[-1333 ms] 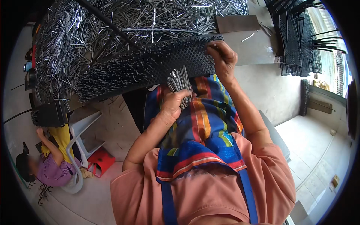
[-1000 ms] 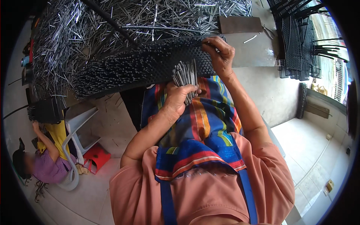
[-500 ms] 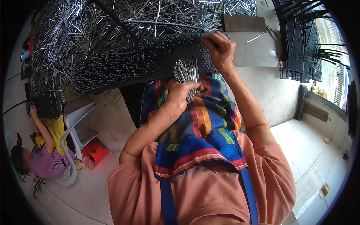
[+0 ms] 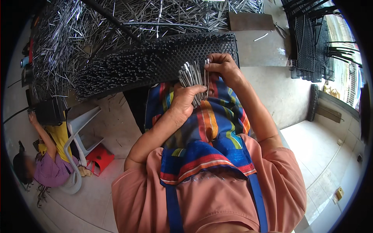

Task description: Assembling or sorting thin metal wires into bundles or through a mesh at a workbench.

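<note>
A bundle of thin metal rods (image 4: 189, 73) is fanned out in my left hand (image 4: 185, 98), whose thumb presses across it above my lap. My right hand (image 4: 225, 69) is closed just right of the bundle, its thumb and forefinger pinching the top of a single metal rod (image 4: 206, 70). The lower end of that rod is still by my left thumb. Beyond both hands lies a long black perforated tray (image 4: 196, 56) with round holes. Upright rods (image 4: 124, 68) stand densely in its left and middle parts and along its far edge; bare holes show near my right hand.
Behind the tray, a large heap of loose metal rods (image 4: 62, 42) covers the table. A brown plate (image 4: 251, 21) and pliers (image 4: 280, 30) lie at the far right, near black mesh racks (image 4: 307, 42). Another person (image 4: 52, 167) works at the left beside a grey plastic chair (image 4: 74, 155).
My right hand has come back from the tray's right end toward the bundle and now pinches one rod. My left hand stays in place with the bundle.
</note>
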A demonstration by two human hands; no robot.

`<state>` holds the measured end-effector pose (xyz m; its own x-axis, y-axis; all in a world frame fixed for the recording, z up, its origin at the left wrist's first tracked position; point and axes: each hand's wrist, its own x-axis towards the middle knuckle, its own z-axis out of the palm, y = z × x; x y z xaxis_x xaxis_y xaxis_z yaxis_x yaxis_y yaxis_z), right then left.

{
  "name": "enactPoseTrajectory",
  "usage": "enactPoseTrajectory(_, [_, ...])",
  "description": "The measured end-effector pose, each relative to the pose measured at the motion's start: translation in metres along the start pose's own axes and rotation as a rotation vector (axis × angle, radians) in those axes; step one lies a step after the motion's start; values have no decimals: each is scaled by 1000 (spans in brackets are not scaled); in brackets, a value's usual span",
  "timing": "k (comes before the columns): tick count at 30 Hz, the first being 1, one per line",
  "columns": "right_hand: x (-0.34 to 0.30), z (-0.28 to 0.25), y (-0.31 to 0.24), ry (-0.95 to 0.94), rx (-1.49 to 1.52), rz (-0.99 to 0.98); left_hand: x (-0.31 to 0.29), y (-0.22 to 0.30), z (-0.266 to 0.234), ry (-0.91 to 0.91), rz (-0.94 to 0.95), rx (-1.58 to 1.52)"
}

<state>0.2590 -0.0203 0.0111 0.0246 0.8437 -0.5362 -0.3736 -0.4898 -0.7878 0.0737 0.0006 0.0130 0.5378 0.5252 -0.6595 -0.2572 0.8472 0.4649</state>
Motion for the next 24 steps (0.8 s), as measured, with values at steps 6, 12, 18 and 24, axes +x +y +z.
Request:
enactPoseTrajectory(6, [-5,0,-13,402,-39,-409,-5,4,2,58,6,73])
enactPoseTrajectory(12, [18,-18,-18,583,-442,-987,-7,4,7,54,-47,168])
enactPoseTrajectory(18, [21,-15,-25,537,-635,-1019,2,-7,2,55,41,118])
enactPoseTrajectory(24, [24,-17,-19,571,-840,-926,2,0,7,87,-65,110])
